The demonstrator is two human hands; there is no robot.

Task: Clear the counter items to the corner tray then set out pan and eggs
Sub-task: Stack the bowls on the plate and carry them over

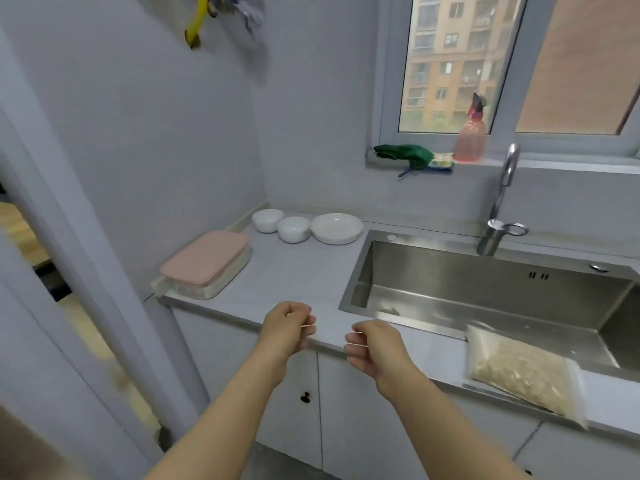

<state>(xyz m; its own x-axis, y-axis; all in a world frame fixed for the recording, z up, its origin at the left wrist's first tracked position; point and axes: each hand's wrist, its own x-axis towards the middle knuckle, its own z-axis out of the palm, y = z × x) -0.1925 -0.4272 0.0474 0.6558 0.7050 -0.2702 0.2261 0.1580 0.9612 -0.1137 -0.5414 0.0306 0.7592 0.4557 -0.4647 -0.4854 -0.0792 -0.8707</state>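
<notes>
My left hand (289,329) and my right hand (372,346) hover side by side over the front edge of the grey counter (294,271), fingers curled, holding nothing. Two small white bowls (267,220) (293,229) and a wider white dish (336,227) stand in a row at the back corner. A clear container with a pink lid (206,261) lies at the counter's left end. A clear bag of pale grains (523,370) lies on the counter's front strip before the sink. No pan or eggs show.
A steel sink (485,296) with a tall faucet (504,188) fills the right side. On the window sill lie a green cloth (405,154) and a pink spray bottle (470,140). White cabinet doors (298,403) run below. A doorway opens on the left.
</notes>
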